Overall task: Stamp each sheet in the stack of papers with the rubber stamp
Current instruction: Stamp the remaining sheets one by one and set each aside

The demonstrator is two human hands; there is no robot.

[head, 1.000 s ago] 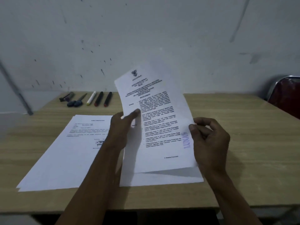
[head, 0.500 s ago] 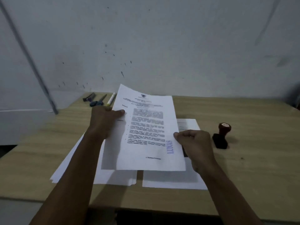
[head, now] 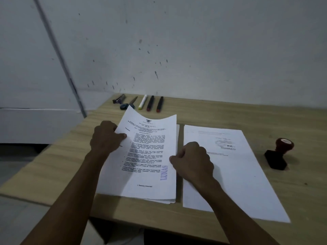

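Stamped sheet [head: 141,156], thin white paper curling, pinched at both edges by my left hand [head: 106,137] and right hand [head: 192,161] fingers over woodgrain bench [head: 53,165].

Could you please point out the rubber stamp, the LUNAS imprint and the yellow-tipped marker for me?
rubber stamp [head: 280,152]: head view, neck between red knob and black base.
LUNAS imprint [head: 164,172]: head view, middle of the lettering.
yellow-tipped marker [head: 143,102]: head view, white barrel.
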